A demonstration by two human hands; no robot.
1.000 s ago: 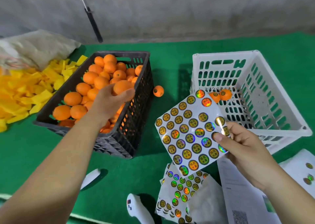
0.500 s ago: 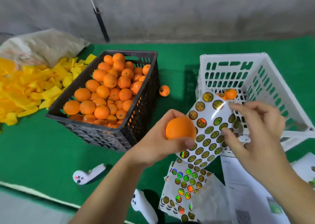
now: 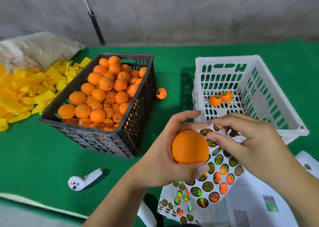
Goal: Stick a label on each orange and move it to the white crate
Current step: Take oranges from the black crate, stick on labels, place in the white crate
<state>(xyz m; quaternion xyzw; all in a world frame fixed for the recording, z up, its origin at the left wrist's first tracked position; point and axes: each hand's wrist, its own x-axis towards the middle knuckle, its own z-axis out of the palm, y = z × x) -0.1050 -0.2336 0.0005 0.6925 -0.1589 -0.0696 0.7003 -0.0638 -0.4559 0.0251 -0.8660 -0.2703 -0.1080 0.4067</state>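
My left hand [image 3: 160, 159] grips a plain orange [image 3: 189, 147] and, with the thumb, the sheet of round holographic labels [image 3: 219, 173] behind it. Fingertips of my right hand [image 3: 241, 144] pinch at a label near the sheet's top edge, right beside the orange. The black crate [image 3: 134, 137] at centre left is full of unlabelled oranges [image 3: 107, 95]. The white crate [image 3: 276, 95] at the right holds two labelled oranges [image 3: 221, 98] at its far end.
One labelled orange [image 3: 161, 93] lies loose on the green mat between the crates. More label sheets [image 3: 176, 204] and white papers [image 3: 250, 207] lie at the bottom right. A white controller [image 3: 84, 180] sits at lower left. Yellow wrappers [image 3: 25, 90] and a sack [image 3: 41, 49] fill the far left.
My left hand took an orange out of the black crate and brought it in front of the label sheet. My right hand shifted from holding the sheet's edge to picking at a label.
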